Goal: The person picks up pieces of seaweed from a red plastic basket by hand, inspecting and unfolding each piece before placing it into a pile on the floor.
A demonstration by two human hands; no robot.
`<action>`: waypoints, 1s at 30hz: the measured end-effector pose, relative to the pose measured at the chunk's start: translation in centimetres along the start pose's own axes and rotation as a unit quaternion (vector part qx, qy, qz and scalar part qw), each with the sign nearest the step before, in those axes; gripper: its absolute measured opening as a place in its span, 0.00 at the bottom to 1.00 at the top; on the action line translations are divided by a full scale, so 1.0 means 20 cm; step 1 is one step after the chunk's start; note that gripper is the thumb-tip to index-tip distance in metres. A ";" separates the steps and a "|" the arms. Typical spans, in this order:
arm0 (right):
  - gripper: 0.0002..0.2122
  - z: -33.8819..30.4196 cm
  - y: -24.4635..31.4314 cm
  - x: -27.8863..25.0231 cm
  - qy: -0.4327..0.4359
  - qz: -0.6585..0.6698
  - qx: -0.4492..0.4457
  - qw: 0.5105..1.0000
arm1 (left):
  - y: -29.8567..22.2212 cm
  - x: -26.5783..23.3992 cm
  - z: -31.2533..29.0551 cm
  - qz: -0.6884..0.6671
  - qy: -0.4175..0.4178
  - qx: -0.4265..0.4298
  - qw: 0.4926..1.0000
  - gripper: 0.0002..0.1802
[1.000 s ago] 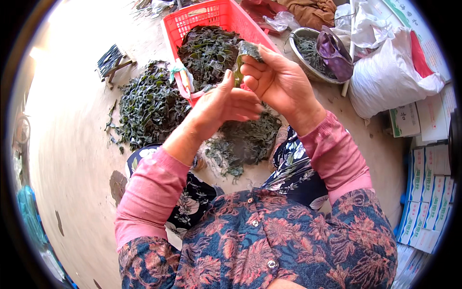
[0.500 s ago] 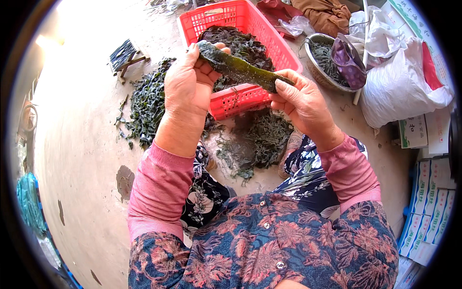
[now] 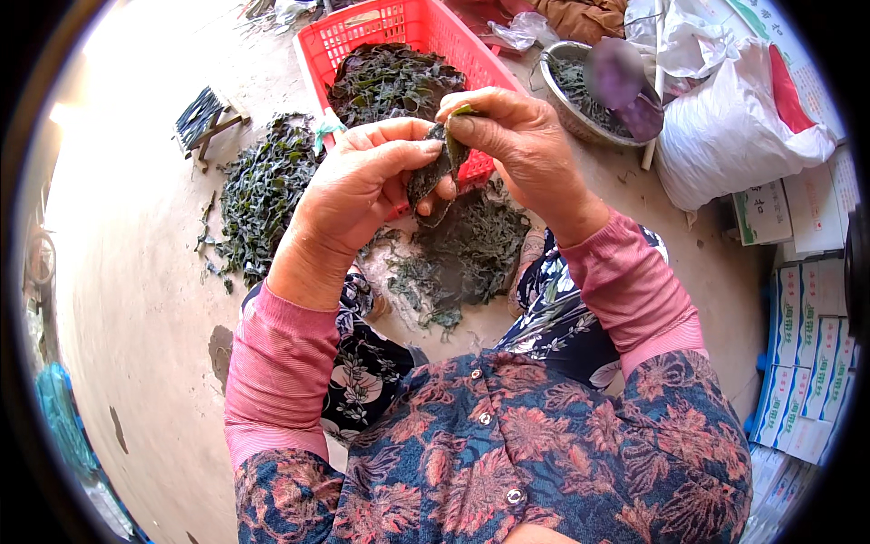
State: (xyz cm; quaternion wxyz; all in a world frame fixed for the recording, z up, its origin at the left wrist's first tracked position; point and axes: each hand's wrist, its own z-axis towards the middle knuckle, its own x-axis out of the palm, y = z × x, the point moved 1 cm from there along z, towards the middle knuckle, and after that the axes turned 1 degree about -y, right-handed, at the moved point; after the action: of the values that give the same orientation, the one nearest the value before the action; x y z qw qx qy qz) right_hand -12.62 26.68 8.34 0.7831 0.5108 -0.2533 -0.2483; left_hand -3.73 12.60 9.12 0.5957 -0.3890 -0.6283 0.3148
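Observation:
A strip of dark green kelp (image 3: 424,184) is bent between my two hands, over the near end of a red plastic crate (image 3: 480,56). My left hand (image 3: 358,177) pinches it between thumb and fingers, part of the strip hanging in front of the fingers. My right hand (image 3: 521,136) is closed on the upper end, where a lighter green edge shows. Inside the crate lies a heap of dark kelp (image 3: 391,83). On the floor to its left spreads a pile of kelp pieces (image 3: 265,195). Finer kelp scraps (image 3: 467,249) lie between my feet.
A small folding stool (image 3: 201,122) stands at the far left. To the right of the crate are a round basin (image 3: 555,89) holding more kelp, a white pole (image 3: 656,86) and a full white sack (image 3: 729,136). Boxes (image 3: 802,354) are stacked along the right side.
The kelp strip was stretched out flat between my hands and is now folded. My hands have come closer together, the left one turning to pinch. The view has shifted slightly.

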 end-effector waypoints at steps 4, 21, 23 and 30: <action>0.11 0.01 -0.03 -0.01 0.024 -0.013 0.051 0.998 | 0.02 -0.05 0.00 0.035 0.014 -0.025 0.999 0.12; 0.12 -0.06 -0.07 0.01 0.067 -0.048 0.144 0.986 | 0.08 -0.08 -0.03 0.445 -0.257 0.198 0.835 0.09; 0.12 -0.05 -0.07 0.01 0.081 -0.040 0.175 0.980 | 0.10 -0.10 -0.05 0.331 -0.237 0.139 0.903 0.07; 0.14 -0.05 -0.07 0.00 0.116 0.011 0.201 0.973 | 0.11 -0.07 -0.06 0.143 -0.130 0.128 0.973 0.12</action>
State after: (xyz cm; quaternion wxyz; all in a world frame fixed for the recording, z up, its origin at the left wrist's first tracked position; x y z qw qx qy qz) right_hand -12.15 26.73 6.64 0.6909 0.6805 -0.2111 -0.1227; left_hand -2.40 12.43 6.69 0.5027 -0.3507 -0.5928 0.5224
